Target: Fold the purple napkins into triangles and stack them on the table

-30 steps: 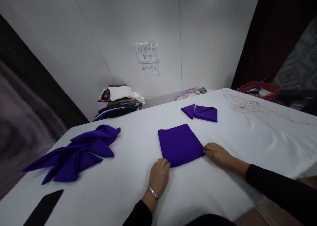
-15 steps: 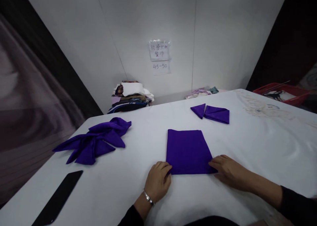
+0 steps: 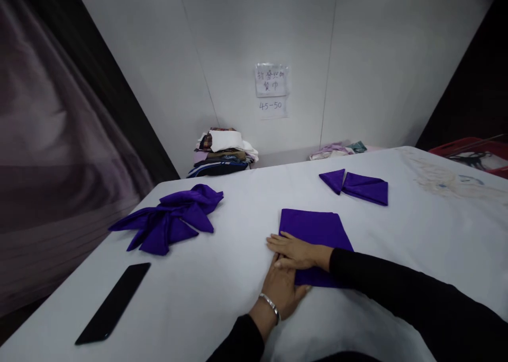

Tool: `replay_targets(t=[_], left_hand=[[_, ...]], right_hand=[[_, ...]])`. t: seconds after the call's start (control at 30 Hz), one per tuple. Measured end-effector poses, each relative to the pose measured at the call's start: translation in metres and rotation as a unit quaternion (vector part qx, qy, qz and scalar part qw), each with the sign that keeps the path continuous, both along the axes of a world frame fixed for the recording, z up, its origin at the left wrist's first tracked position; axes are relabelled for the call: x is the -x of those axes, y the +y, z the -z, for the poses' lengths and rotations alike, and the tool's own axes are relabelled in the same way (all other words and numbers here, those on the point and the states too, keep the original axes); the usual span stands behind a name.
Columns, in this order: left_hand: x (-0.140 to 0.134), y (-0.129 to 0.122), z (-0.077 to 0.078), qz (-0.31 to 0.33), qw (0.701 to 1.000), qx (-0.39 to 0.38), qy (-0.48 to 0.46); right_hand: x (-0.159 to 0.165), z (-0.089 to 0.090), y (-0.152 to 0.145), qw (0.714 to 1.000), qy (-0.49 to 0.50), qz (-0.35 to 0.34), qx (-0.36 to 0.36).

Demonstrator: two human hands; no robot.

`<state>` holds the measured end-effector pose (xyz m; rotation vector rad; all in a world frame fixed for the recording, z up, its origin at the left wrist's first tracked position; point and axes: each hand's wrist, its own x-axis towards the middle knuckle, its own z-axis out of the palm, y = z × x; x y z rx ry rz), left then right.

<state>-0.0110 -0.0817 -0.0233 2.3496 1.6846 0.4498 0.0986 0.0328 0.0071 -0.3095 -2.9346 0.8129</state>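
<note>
A purple cloth napkin [image 3: 317, 227], folded into a flat square, lies on the white-covered table [image 3: 222, 288] in front of me. My right hand [image 3: 293, 251] reaches across it and rests flat on its left side, fingers stretched past the left edge. Below, at the napkin's near left corner, lies my left hand [image 3: 281, 285], palm down with the thumb stretched along the near edge. The right hand partly covers the left fingertips. The right sleeve hides the napkin's near right part.
Loose purple cloths [image 3: 170, 219] lie in a heap at the left. A black phone-like slab [image 3: 115, 304] is nearer me. Beyond the napkin are a folded purple piece [image 3: 365, 188] and a purple triangle [image 3: 334, 180]. Stacked clothes [image 3: 222, 153] stand against the wall; a red basket [image 3: 456, 146] is far right.
My right hand has left the napkin's near right corner and crossed to its left edge, beside my left hand. The left hand has flattened. The view has shifted slightly left.
</note>
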Motion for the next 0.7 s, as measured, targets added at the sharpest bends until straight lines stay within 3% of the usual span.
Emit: replay_targets(t=[0.13, 0.47, 0.6, 0.7], left_hand=[[0.001, -0.001, -0.001, 0.010, 1.000, 0.018, 0.018], [0.002, 0.000, -0.001, 0.016, 0.999, 0.041, 0.027], [0.003, 0.000, -0.001, 0.015, 0.999, 0.039, 0.028], [0.003, 0.000, 0.000, 0.018, 0.999, 0.035, 0.031]], right_hand=[[0.003, 0.015, 0.032, 0.998, -0.026, 0.046, -0.037], [0.012, 0.029, 0.099, 0.979, -0.044, 0.174, -0.100], [0.003, 0.029, 0.116, 0.970, -0.032, 0.236, -0.053], [-0.026, 0.025, 0.126, 0.943, 0.034, 0.332, 0.012]])
